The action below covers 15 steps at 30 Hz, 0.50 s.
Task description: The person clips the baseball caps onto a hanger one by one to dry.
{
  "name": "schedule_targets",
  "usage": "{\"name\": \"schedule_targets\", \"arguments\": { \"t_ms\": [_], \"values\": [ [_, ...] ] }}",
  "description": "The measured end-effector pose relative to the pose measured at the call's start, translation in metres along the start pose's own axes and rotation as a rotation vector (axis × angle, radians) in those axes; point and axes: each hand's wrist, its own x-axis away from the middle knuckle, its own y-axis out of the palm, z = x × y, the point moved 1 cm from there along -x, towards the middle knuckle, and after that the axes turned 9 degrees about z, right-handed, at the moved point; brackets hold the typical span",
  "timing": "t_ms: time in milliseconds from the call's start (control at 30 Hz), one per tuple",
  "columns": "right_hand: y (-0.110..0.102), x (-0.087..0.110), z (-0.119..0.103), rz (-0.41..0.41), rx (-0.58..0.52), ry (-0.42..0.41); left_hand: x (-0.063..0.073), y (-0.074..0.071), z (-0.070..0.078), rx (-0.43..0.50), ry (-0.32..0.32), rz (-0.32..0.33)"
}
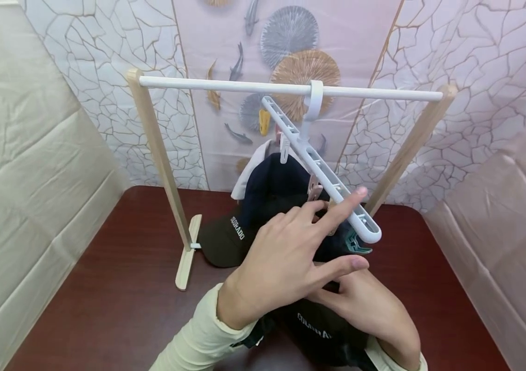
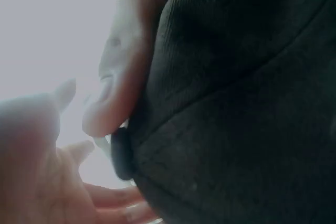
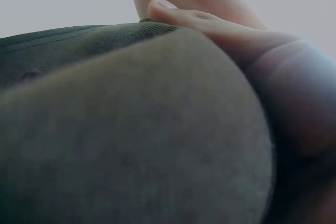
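Observation:
In the head view my left hand reaches up to the near end of a white clip hanger. Its index finger lies across the bar, while the thumb stands apart and points right. Below, my right hand holds a dark cap with pale lettering, partly hidden by the left forearm. In the left wrist view the right thumb lies along the dark crown beside its top button. The right wrist view shows the cap filling the front, with the thumb at its upper edge.
The hanger hooks over the white rail of a wooden stand. Under it are a navy cap, a white cap and a dark brim with lettering. Clips dangle from the bar, including a yellow clip. Cloth walls surround the brown table.

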Motion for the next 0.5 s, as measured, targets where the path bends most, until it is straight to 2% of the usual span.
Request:
{"name": "schedule_targets", "arguments": {
  "t_ms": [100,233,367,500],
  "values": [
    [0.001,0.002,0.001,0.004,0.016,-0.002,0.001,0.005,-0.001,0.031,-0.003,-0.014],
    [0.003,0.003,0.003,-0.003,-0.027,-0.003,0.010,0.009,-0.003,0.108,-0.050,0.006],
    [0.003,0.002,0.004,-0.039,-0.077,-0.052,0.020,0.009,-0.006,0.181,-0.117,0.060],
    [-0.001,-0.001,0.003,-0.062,-0.130,-0.147,0.025,0.006,-0.010,0.266,-0.133,0.142]
  ]
}}
